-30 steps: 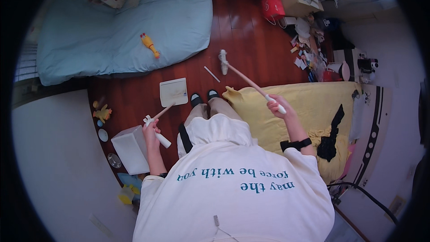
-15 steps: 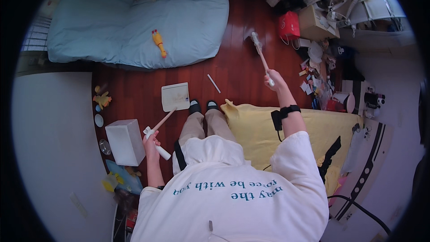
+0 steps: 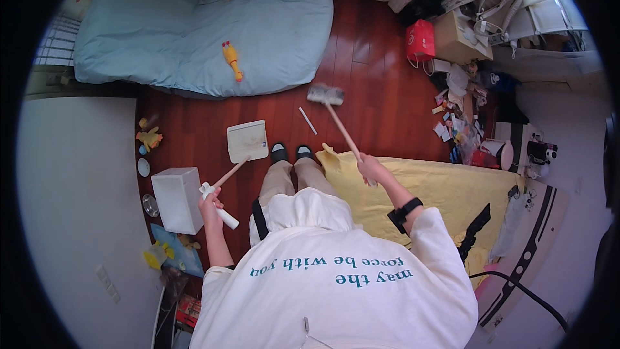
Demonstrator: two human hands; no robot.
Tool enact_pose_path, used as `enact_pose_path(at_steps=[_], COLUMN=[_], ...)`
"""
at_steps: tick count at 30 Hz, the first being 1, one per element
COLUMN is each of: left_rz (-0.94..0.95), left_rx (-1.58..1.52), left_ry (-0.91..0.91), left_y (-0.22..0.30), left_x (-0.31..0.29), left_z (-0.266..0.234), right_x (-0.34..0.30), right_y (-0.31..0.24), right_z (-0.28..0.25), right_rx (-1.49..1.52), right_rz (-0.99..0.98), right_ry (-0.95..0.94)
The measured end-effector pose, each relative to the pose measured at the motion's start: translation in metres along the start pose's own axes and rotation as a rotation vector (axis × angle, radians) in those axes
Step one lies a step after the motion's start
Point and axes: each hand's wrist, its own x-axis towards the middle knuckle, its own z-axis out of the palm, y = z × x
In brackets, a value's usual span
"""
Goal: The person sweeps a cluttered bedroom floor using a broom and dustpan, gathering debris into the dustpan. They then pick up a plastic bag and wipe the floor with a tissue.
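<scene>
Shows broom (image 3: 344, 130) in the closed right hand (image 3: 371, 168) (the nearer to white stick (image 3: 308, 121)), slanting forward-left to a head (image 3: 325, 95) just beyond that stick; shows dustpan (image 3: 246, 136), left of stick, by its handle (image 3: 231, 172) in the curled left hand (image 3: 210, 209).

On the reddish-brown wooden floor (image 3: 361, 32) lies a thin white stick (image 3: 308, 121). Whether the white dustpan (image 3: 247, 141) also rests there, I cannot tell. At the left side stands a white box (image 3: 176, 201). The blue bedding (image 3: 174, 42) carries one yellow toy (image 3: 232, 62), shaped like a chicken.
</scene>
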Motion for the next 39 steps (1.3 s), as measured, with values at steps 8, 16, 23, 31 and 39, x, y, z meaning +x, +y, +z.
enact_pose_path(at_steps=[8, 16, 23, 31, 39], left_rz=[0.037, 0.044, 0.020, -0.006, 0.006], left_rx=[-0.010, -0.057, -0.096, -0.070, 0.048], left_ry=[0.011, 0.046, 0.050, -0.003, -0.070], left_y=[-0.012, -0.019, -0.014, 0.002, 0.010], left_x=[0.003, 0.011, 0.033, 0.044, 0.059], left_z=[0.001, -0.018, -0.067, -0.168, -0.239], right_x=[-0.072, -0.117, -0.116, -0.023, -0.068], right_y=[0.046, 0.091, 0.112, 0.023, -0.114], right_z=[-0.046, -0.053, -0.015, 0.137, 0.259], right_rx=[0.410, 1.001, 1.074, 1.194, 1.069], right_rz=[0.203, 0.284, 0.346, 0.333, 0.253], right_ry=[-0.264, -0.202, 0.006, 0.005, -0.196])
